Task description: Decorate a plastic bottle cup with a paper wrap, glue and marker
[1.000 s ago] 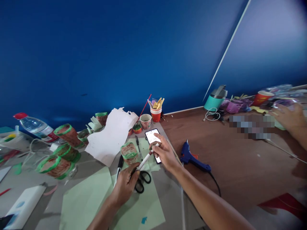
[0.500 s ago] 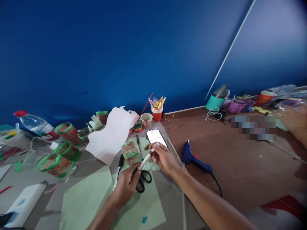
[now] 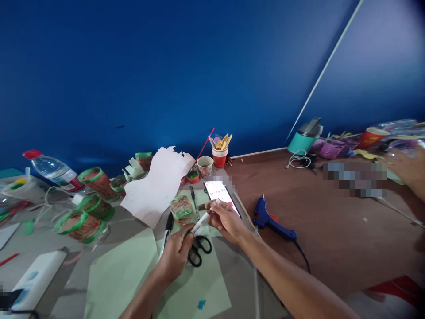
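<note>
Near the back edge of the grey surface (image 3: 133, 243), at its left, lies a clear plastic bottle with a red cap (image 3: 55, 169); in front of it are cylindrical cups coated in green and brown (image 3: 79, 227). Rightward, a torn white paper sheet (image 3: 154, 186) covers part of the back. Towards the front edge, over pale green paper (image 3: 122, 274), the left hand (image 3: 175, 252) grips the lower end of a slim white pen-like stick (image 3: 200, 225), which slants up to the right hand (image 3: 227, 220), its fingers pinched on the other end. Black-handled scissors (image 3: 200, 253) lie just beneath the stick. A black-framed phone (image 3: 221, 191) lies beyond the right hand, near the grey surface's right edge. Past that edge, a dark blue glue gun (image 3: 270, 221) rests on the brown surface (image 3: 335, 235), whose back edge carries a teal container with a grey top (image 3: 302, 141). At far right is another person's hand (image 3: 407, 170), its grip unclear.
</note>
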Motion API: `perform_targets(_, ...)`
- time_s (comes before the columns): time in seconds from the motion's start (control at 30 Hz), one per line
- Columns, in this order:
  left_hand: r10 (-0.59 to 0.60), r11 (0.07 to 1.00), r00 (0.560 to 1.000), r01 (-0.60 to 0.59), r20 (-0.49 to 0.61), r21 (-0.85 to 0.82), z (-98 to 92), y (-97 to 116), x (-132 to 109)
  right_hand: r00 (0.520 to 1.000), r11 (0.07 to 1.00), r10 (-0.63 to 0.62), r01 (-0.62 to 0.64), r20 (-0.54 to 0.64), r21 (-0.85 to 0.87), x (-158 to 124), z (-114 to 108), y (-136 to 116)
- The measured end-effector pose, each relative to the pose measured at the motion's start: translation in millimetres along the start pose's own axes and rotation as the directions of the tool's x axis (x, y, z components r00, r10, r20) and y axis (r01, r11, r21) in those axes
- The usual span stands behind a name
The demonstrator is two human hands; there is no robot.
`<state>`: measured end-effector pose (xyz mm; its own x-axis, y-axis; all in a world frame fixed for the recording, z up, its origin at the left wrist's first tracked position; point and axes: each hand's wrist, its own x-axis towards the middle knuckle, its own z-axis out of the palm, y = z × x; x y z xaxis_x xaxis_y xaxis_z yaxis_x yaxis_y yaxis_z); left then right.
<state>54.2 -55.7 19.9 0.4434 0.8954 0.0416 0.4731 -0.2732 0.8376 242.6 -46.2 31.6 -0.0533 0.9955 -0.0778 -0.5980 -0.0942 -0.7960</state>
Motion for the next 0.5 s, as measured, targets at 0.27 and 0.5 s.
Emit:
perform_targets(0.27,-0.025,0.999,0.999,0.024,-0.029,-0.024,10.1,1.9,0.2,1.000,1.000,0.019,-0.019,0.015,0.024,-7.5,4.4,4.7)
perform_targets(0.5,-0.006,1.000,0.999,0.006,0.048,-0.011,12.5,9.8,-0.6,0.995,1.000,-0.004,0.002,-0.103,-0.025,-5.2,10.0,11.4)
